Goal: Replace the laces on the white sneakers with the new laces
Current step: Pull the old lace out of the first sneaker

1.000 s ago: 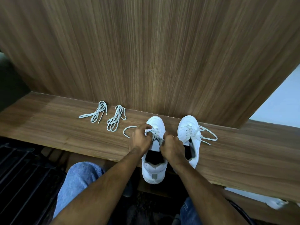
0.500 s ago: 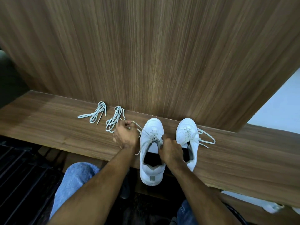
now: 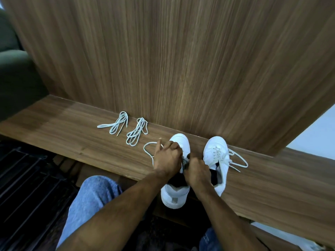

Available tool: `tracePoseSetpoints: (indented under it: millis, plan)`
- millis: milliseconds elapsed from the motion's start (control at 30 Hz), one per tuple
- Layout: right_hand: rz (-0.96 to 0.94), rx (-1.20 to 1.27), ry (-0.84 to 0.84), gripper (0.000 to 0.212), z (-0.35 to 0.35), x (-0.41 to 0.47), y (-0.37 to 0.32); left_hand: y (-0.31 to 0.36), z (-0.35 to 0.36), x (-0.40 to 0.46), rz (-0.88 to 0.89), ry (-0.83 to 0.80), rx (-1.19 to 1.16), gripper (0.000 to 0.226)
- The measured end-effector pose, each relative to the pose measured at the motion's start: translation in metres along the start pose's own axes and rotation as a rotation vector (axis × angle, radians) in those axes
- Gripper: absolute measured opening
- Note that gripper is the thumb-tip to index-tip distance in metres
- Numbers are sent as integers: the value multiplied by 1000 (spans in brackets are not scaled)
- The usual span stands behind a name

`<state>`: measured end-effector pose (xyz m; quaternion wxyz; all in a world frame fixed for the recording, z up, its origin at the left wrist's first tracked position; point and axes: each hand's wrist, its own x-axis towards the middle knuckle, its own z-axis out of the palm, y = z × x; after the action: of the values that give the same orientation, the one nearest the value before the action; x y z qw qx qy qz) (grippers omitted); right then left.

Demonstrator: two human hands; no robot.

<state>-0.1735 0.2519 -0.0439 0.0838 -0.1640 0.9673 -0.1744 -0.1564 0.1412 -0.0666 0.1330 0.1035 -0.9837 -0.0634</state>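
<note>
Two white sneakers stand side by side on the wooden bench, toes toward the wall. My left hand is over the left sneaker, fingers curled at its lacing. A loose loop of that shoe's lace trails out to the left on the bench. My right hand grips the tongue area of the same shoe. The right sneaker is still laced, its lace ends spread to the right. Two bundled pale laces lie further left, one bundle beside the other.
A tall wood panel rises right behind the shoes. My knee in blue jeans is below the bench edge. A dark slatted surface lies at lower left.
My left hand pulled a lace end out to the left, then came back onto the left sneaker's lacing, leaving a loop on the bench. My right hand stayed on the shoe.
</note>
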Motion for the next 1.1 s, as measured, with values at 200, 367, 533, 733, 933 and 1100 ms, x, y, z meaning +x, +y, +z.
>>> tracePoseSetpoints:
  millis: [200, 367, 533, 733, 933, 1100]
  plan:
    - [16, -32, 4, 30, -1, -2, 0, -32, -27, 28, -776, 520, -800, 6]
    - [9, -27, 11, 30, -2, -3, -1, -29, -25, 23, -559, 317, -585, 28]
    - [-4, -3, 5, 29, -4, -3, -1, -6, -2, -2, -92, -66, -167, 31]
    - [-1, 24, -18, 33, -5, -5, -2, -4, 3, 0, 48, 14, 66, 23]
    - [9, 3, -19, 41, -6, -6, -1, -25, -32, 25, -253, 291, -246, 14]
    - [-5, -16, -17, 40, -8, -6, -1, -33, -54, 48, -517, 489, -549, 12]
